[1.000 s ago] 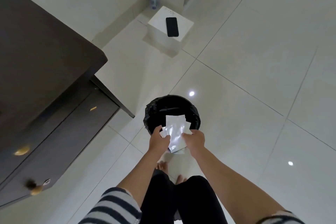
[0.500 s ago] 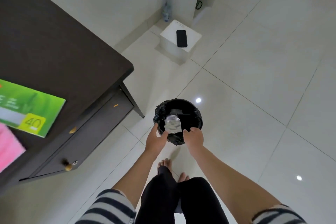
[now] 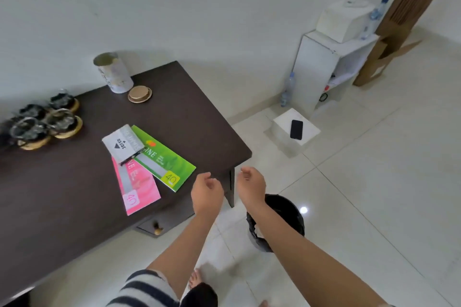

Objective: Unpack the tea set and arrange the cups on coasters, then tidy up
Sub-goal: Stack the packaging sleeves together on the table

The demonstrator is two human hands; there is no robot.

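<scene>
Several glass cups stand on round wooden coasters at the far left of the dark table. One spare coaster lies beside a tall white canister at the table's back edge. My left hand hovers over the table's right front corner, fingers loosely curled and holding nothing. My right hand hangs just beyond that corner, above the black-lined bin, fingers also curled and holding nothing.
A green box, a pink box and a small white pack lie on the table's middle. A white block with a phone, a white shelf and water bottles stand by the wall. A drawer knob sticks out below the tabletop.
The clear wrappers left both hands and dropped into the bin. Both hands rose away from the bin and my view lifted towards the table.
</scene>
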